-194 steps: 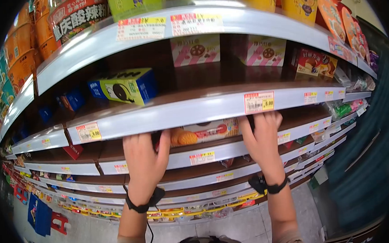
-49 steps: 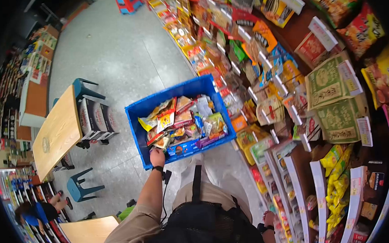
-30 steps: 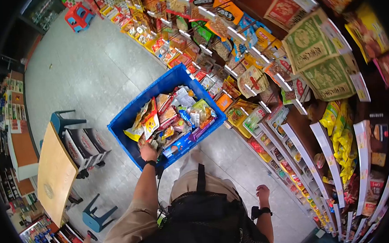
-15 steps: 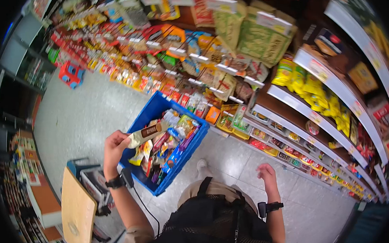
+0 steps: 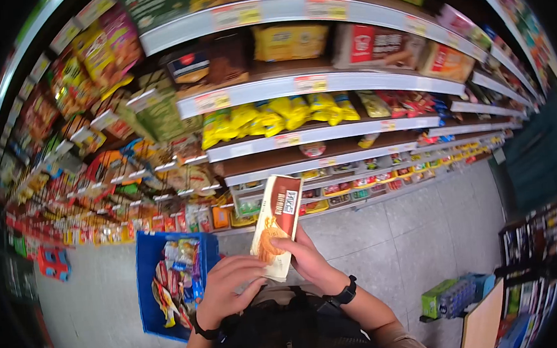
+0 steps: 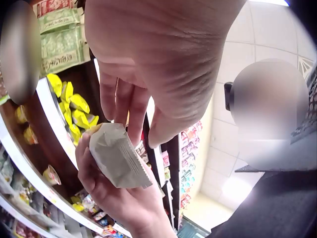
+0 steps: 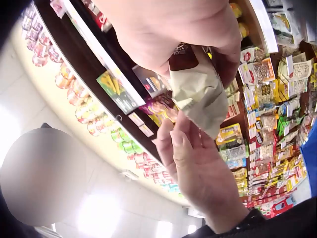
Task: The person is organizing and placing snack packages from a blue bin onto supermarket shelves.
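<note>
A cream and brown biscuit packet stands upright in front of my chest, facing the shelves. My right hand grips its lower end from the right, with the fingers wrapped round the back. From the left, my left hand pinches its bottom edge. The left wrist view shows the packet's plain back between the left fingers and the right hand below. In the right wrist view the packet's crimped end sits between the right hand and the left hand.
A blue crate full of snack packets stands on the grey floor at my lower left. Store shelves packed with snacks curve across the whole view ahead. A green carton and a wooden table edge are at lower right.
My left hand lifted the packet out of the blue crate and brought it to my chest. The right hand came up and took hold too. The view swung up to the shelves.
</note>
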Motion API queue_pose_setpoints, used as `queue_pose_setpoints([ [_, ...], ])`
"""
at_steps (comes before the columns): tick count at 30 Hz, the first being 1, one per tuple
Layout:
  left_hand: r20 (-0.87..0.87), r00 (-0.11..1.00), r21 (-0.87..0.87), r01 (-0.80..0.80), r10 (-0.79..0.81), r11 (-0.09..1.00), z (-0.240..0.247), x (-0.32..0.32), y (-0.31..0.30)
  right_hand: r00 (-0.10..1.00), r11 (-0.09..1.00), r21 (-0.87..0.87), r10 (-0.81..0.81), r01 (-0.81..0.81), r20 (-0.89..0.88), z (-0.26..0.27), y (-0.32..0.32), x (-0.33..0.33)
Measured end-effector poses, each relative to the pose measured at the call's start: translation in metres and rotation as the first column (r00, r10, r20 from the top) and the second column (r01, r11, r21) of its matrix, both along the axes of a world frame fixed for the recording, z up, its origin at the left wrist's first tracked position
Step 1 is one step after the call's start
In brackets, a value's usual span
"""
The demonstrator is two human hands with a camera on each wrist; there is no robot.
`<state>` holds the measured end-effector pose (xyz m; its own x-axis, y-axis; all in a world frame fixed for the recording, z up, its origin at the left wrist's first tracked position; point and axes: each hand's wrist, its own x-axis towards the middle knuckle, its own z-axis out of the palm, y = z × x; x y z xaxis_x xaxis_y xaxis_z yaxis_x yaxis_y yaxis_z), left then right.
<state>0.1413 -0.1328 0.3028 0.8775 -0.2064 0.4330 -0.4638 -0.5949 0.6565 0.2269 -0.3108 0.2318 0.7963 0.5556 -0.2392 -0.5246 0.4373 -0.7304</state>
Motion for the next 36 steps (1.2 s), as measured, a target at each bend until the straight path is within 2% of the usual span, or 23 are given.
queue_pose_setpoints([
  [1, -0.037, 0.999, -0.09, -0.026, 0.022, 0.996, -0.004, 0.005, -0.01, 0.999, 0.998, 0.037, -0.041, 0.042, -0.016, 0.006, -0.017, 0.002],
  [2, -0.032, 0.999, -0.087, 0.007, -0.01, 0.996, -0.009, 0.013, -0.02, 0.997, 0.996, 0.041, -0.074, 0.074, -0.011, 0.006, -0.033, 0.004],
  [4, -0.22, 0.95, -0.278, -0.279, 0.222, 0.919, -0.019, 0.024, -0.04, 0.995, 0.991, 0.086, -0.102, 0.101, 0.011, 0.006, -0.062, 0.005],
  [6, -0.174, 0.97, -0.279, -0.215, 0.171, 0.936, -0.031, 0.042, -0.064, 0.994, 0.989, 0.108, -0.104, 0.099, 0.042, 0.009, -0.098, 0.003],
  [8, -0.343, 0.935, -0.515, -0.266, 0.088, 0.815, -0.034, 0.059, -0.097, 0.96, 0.998, -0.041, -0.027, 0.04, 0.277, 0.012, -0.133, 0.001],
  [9, -0.451, 0.892, -0.527, -0.266, 0.0, 0.807, -0.028, 0.063, -0.114, 0.946, 0.996, -0.062, -0.037, 0.06, 0.323, 0.016, -0.152, -0.003],
  [10, -0.452, 0.892, -0.521, -0.248, -0.018, 0.817, -0.028, 0.068, -0.13, 0.945, 0.995, -0.055, -0.061, 0.083, 0.322, 0.018, -0.169, -0.007],
  [12, -0.517, 0.839, -0.612, -0.224, -0.169, 0.758, -0.032, 0.077, -0.165, 0.926, 0.991, -0.115, -0.017, 0.065, 0.377, 0.021, -0.206, -0.013],
  [13, -0.546, 0.812, -0.599, -0.21, -0.203, 0.773, -0.034, 0.08, -0.181, 0.9, 0.986, -0.162, 0.04, 0.034, 0.434, 0.016, -0.227, -0.016],
  [14, -0.543, 0.809, -0.601, -0.189, -0.224, 0.777, -0.037, 0.082, -0.197, 0.899, 0.985, -0.163, 0.019, 0.058, 0.437, 0.013, -0.245, -0.019],
  [16, -0.588, 0.761, -0.672, -0.27, -0.275, 0.69, -0.046, 0.087, -0.233, 0.903, 0.972, -0.213, 0.179, -0.101, 0.39, 0.011, -0.285, -0.026],
  [18, -0.604, 0.744, -0.667, -0.276, -0.285, 0.692, -0.044, 0.087, -0.266, 0.901, 0.966, -0.251, 0.163, -0.063, 0.401, 0.013, -0.321, -0.034],
  [20, -0.612, 0.756, -0.568, -0.217, -0.232, 0.794, -0.042, 0.089, -0.294, 0.896, 0.948, -0.313, 0.183, -0.052, 0.406, 0.012, -0.349, -0.042],
  [21, -0.612, 0.767, -0.592, -0.281, -0.194, 0.755, -0.039, 0.086, -0.308, 0.913, 0.96, -0.281, 0.117, -0.003, 0.39, 0.005, -0.36, -0.047],
  [22, -0.608, 0.768, -0.591, -0.268, -0.202, 0.76, -0.039, 0.088, -0.318, 0.912, 0.96, -0.278, 0.104, 0.011, 0.396, 0.001, -0.373, -0.051],
  [25, -0.563, 0.808, -0.67, -0.323, -0.174, 0.668, -0.042, 0.103, -0.343, 0.957, 0.972, -0.136, -0.151, 0.189, 0.248, 0.0, -0.411, -0.058],
  [26, -0.558, 0.811, -0.67, -0.314, -0.178, 0.673, -0.045, 0.111, -0.349, 0.954, 0.971, -0.132, -0.159, 0.197, 0.254, -0.003, -0.419, -0.058],
  [28, -0.555, 0.802, -0.713, -0.32, -0.221, 0.624, -0.052, 0.127, -0.366, 0.93, 0.938, -0.089, -0.312, 0.334, 0.197, -0.013, -0.437, -0.054],
  [29, -0.529, 0.817, -0.717, -0.285, -0.23, 0.636, -0.052, 0.135, -0.378, 0.925, 0.935, -0.089, -0.32, 0.343, 0.204, -0.017, -0.442, -0.052],
  [31, -0.546, 0.791, -0.708, -0.26, -0.276, 0.656, -0.047, 0.149, -0.407, 0.854, 0.853, -0.112, -0.486, 0.51, 0.184, -0.023, -0.454, -0.047],
  [32, -0.565, 0.768, -0.695, -0.247, -0.3, 0.675, -0.049, 0.16, -0.422, 0.844, 0.842, -0.117, -0.502, 0.527, 0.188, -0.025, -0.463, -0.039],
  [36, -0.602, 0.701, -0.696, -0.225, -0.382, 0.682, -0.068, 0.202, -0.481, 0.712, 0.681, -0.209, -0.667, 0.702, 0.218, -0.037, -0.506, -0.01],
])
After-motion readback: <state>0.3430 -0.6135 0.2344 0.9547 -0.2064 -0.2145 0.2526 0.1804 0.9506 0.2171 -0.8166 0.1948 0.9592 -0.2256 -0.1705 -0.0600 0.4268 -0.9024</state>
